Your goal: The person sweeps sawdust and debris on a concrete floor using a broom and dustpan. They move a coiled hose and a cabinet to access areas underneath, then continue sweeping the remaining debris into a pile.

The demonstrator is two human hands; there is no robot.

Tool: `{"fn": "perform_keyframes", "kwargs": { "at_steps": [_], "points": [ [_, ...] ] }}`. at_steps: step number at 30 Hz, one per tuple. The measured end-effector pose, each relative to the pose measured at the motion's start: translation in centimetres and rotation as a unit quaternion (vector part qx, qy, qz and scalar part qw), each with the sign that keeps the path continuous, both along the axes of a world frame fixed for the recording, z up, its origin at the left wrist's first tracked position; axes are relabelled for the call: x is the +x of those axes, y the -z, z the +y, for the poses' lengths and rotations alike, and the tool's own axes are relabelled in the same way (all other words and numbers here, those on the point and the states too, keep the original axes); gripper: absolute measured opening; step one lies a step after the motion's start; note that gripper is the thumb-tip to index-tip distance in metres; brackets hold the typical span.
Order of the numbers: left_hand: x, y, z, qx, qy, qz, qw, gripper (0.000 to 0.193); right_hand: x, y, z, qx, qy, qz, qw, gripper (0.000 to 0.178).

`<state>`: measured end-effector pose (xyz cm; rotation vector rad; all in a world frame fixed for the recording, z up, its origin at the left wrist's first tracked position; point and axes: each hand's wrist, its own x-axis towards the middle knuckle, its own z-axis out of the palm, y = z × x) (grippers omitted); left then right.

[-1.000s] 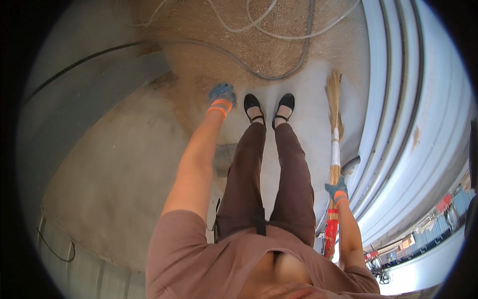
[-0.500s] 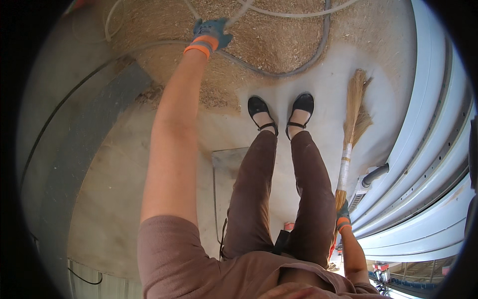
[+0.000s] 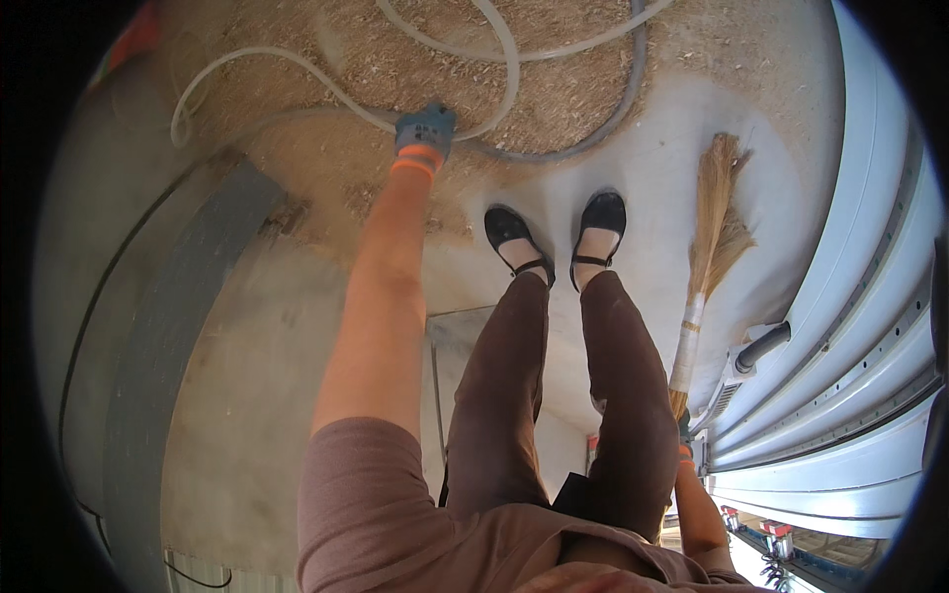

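My left hand (image 3: 426, 128), in a grey-blue glove with an orange cuff, is stretched out ahead over the debris. Its fingers are closed round a pale, translucent hose (image 3: 314, 74), which loops out to both sides of the fist. Down by my right leg, my right hand (image 3: 684, 427) wears a similar glove and is partly hidden. It grips the lower end of a straw broom (image 3: 714, 222). The broom points away from me, its bristles fanned out beyond a handle wrapped in white.
Wood chips and sawdust (image 3: 563, 94) cover the floor ahead. A dark grey hose (image 3: 608, 128) curves across them. A grey strip (image 3: 188, 287) runs along the left. At the right stands a pale ribbed metal wall (image 3: 840, 277) with a short grey pipe (image 3: 763, 348).
My left hand has drawn slightly nearer and to the right, and the pale hose has shifted toward me with it. The broom is still in my right hand.
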<state>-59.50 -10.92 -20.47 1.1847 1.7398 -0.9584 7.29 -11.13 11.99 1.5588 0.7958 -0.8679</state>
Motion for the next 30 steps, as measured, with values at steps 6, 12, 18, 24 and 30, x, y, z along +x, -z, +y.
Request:
{"fn": "perform_keyframes", "kwargs": {
  "at_steps": [6,12,18,24,30],
  "points": [
    [-0.3,0.3,-2.1,0.065,0.174,-0.019,0.982,0.028,1.0,0.3,-2.3,0.023,0.027,0.016,0.999,0.107],
    [-0.7,0.3,-2.7,0.092,0.198,-0.046,0.975,0.030,2.3,0.5,-4.0,0.050,0.041,0.049,0.997,0.107],
    [-3.6,-7.0,-0.9,0.051,0.078,-0.077,0.993,0.033,3.6,1.2,-5.8,0.109,0.044,0.099,0.988,0.107],
    [-8.5,-22.3,2.7,0.149,-0.141,-0.082,0.975,0.036,-4.0,-5.8,-0.2,0.101,-0.096,0.010,0.990,0.105],
    [-14.3,-38.3,4.5,0.325,-0.258,-0.017,0.910,0.038,-0.2,-13.3,1.2,0.109,-0.230,0.039,0.966,0.111]
  ]
}}
